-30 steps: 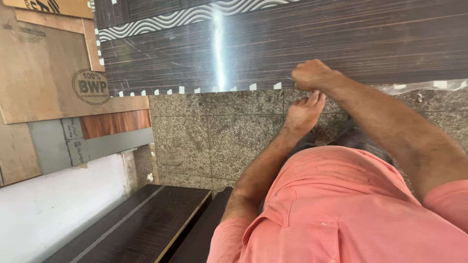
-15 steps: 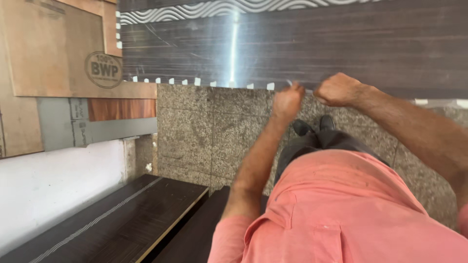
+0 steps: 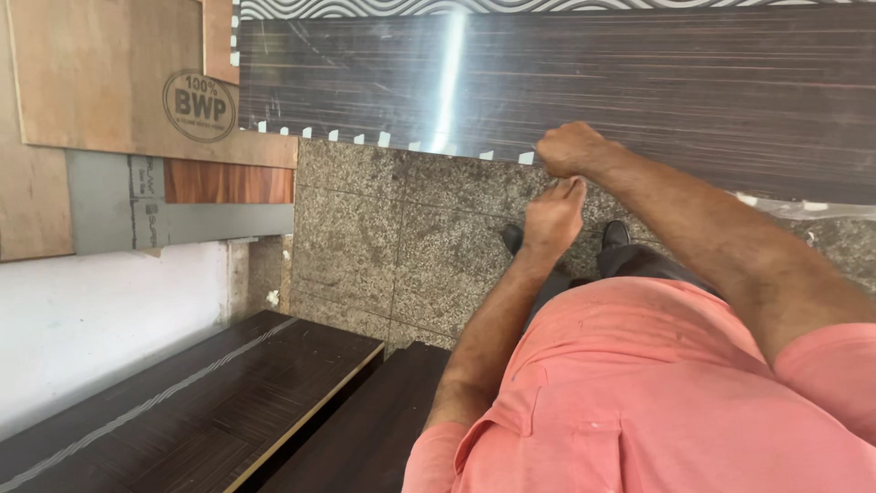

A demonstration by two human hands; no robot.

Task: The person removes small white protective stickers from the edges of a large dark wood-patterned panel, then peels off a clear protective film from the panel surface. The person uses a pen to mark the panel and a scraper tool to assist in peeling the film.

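A long dark wood-grain laminate panel (image 3: 639, 82) with a glossy clear film lies across the speckled stone floor (image 3: 401, 237). My right hand (image 3: 570, 146) is closed in a fist at the panel's near edge and seems to pinch the film's edge there. Just below it, my left hand (image 3: 552, 215) reaches up with its fingers stretched toward the same edge, and I see nothing in it. Small white bits (image 3: 383, 139) dot the panel's edge to the left. Loose crumpled film (image 3: 776, 205) lies along the edge to the right. My shoes (image 3: 513, 237) show beneath my hands.
Plywood sheets (image 3: 100, 82) with a round stamp lean at the left, above a grey board (image 3: 109, 205) and a white wall (image 3: 91, 319). Dark laminated boards (image 3: 210, 411) lie at the lower left. My pink shirt (image 3: 657, 402) fills the lower right.
My right hand has moved left along the panel's edge and now sits right above my left hand. The left hand has dropped slightly. The view has shifted a little.
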